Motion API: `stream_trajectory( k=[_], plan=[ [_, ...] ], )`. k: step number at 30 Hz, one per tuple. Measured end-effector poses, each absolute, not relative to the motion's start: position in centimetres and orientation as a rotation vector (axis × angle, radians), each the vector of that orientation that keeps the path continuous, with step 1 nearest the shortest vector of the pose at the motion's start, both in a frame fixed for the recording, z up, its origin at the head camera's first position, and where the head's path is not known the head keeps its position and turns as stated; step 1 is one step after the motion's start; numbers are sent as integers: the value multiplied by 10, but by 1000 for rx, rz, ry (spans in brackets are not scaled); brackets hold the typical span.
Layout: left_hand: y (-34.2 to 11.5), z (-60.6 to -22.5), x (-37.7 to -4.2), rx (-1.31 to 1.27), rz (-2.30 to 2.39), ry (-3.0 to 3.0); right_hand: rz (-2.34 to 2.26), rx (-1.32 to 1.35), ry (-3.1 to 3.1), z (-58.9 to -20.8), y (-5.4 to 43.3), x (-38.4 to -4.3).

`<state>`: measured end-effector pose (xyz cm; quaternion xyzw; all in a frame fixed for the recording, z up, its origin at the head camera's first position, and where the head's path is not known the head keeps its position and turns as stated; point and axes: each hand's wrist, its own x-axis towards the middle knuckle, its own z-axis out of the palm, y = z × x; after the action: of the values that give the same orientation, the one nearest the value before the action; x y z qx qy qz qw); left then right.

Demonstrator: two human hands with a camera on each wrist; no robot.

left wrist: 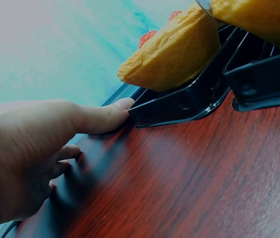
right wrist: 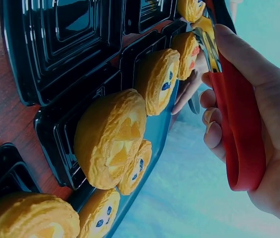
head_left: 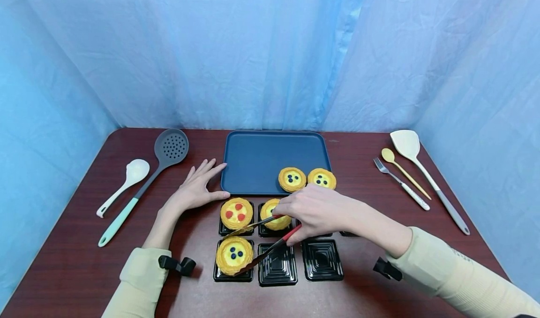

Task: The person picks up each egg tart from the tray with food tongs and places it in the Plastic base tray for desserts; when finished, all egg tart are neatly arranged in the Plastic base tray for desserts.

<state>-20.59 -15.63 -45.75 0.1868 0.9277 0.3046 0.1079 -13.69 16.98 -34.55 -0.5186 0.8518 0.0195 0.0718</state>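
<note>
Tart, round with a ridged golden crust and blue berries, sits in the front-left glossy black box towards the worktop's near edge. It lies left of the nearer right hand, whose fingers curl round red-handled tongs; their tips straddle it, contact unclear. The left hand's straight, spread fingers, holding nothing, are by the smooth tray's near-left corner.

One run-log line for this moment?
right hand: holding tongs | tongs: astride front-left tart | left hand: beside blue tray
</note>
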Motion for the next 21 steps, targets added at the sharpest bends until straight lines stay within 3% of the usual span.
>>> stream_trajectory(
  k=[21],
  plan=[
    [-156, -457, -206, 545, 888, 2737, 34, -1562, 2566, -347, 173, -138]
  ],
)
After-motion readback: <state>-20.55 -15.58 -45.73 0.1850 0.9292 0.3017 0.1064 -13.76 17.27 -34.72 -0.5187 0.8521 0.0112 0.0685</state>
